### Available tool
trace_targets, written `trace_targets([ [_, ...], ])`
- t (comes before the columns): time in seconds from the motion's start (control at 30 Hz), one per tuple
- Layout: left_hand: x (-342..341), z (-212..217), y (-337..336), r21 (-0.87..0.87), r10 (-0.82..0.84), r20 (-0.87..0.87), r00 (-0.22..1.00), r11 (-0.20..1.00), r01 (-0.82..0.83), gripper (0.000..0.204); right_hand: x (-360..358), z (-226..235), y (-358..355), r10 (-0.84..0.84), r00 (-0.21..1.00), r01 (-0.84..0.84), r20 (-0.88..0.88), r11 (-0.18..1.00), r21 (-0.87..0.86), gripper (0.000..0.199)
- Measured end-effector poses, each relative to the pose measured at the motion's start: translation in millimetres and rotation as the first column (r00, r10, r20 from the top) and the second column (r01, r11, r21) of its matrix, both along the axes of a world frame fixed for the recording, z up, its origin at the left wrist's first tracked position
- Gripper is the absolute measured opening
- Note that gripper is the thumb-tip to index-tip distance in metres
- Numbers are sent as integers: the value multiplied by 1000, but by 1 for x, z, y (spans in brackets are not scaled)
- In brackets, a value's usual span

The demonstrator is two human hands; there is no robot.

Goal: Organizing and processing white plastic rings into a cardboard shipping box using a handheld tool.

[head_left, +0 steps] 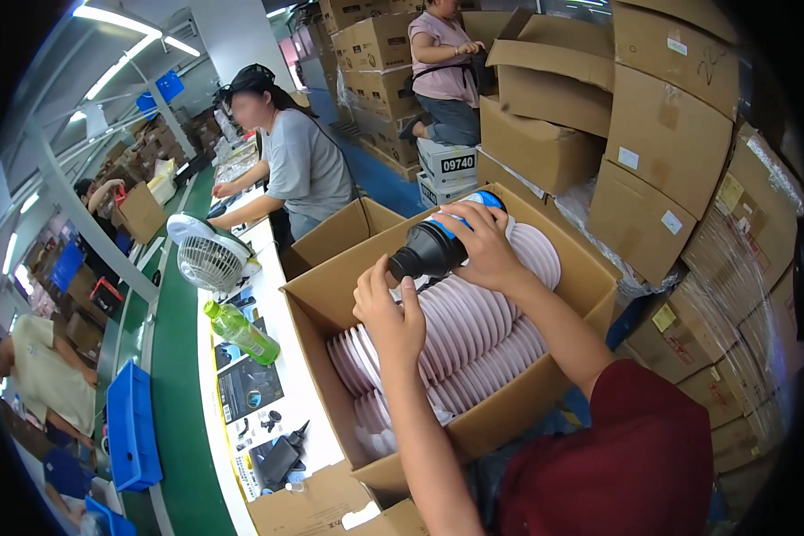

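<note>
The right hand (484,246) is gripping a black-and-blue bottle-shaped device (438,243) above the open carton (590,290), while the left hand (391,314) is hovering, fingers loosely curled and holding nothing, at its seven o'clock over rows of pale pink discs (473,335). Judging by this, a disc is being picked out — the free fingers need to pinch one edge cleanly. At nine o'clock, a white worktable (288,380) is carrying a green bottle (241,332) and a small fan (207,257) — stacked boxes are crowding the room.

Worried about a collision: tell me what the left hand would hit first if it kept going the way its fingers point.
The left hand points up toward the black bottle held by the right hand; probably its dark cap end, though depth is unclear.
</note>
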State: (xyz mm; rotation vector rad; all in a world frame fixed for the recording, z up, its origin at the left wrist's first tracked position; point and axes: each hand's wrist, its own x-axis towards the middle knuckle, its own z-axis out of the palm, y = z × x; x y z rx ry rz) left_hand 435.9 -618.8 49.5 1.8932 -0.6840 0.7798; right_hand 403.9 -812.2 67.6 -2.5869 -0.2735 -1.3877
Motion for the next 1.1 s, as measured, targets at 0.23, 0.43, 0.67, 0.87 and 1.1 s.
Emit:
trace_targets([
  [0.23, -2, -3, 3, 78, 63, -102, 993, 995, -55, 35, 0, -1, 2, 102, 994, -101, -39, 995, 19, 82],
  [0.43, -5, -2, 1, 201, 335, -174, 926, 933, -300, 41, 2, -5, 8, 114, 993, -115, -29, 992, -49, 76],
  [0.67, -3, 3, 0, 89, 245, -258, 935, 969, -229, 35, 2, 0, 11, 55, 998, -55, 14, 997, -47, 69],
  [0.87, -1, -2, 3, 46, 110, -1, 994, 993, -109, 37, 6, -6, 7, 69, 997, -67, -43, 997, 48, 77],
  [1.1, -6, 1, 4, 83, 266, -201, 943, 964, -254, 34, -1, -5, 14, 57, 998, -58, -33, 998, -36, 76],
])
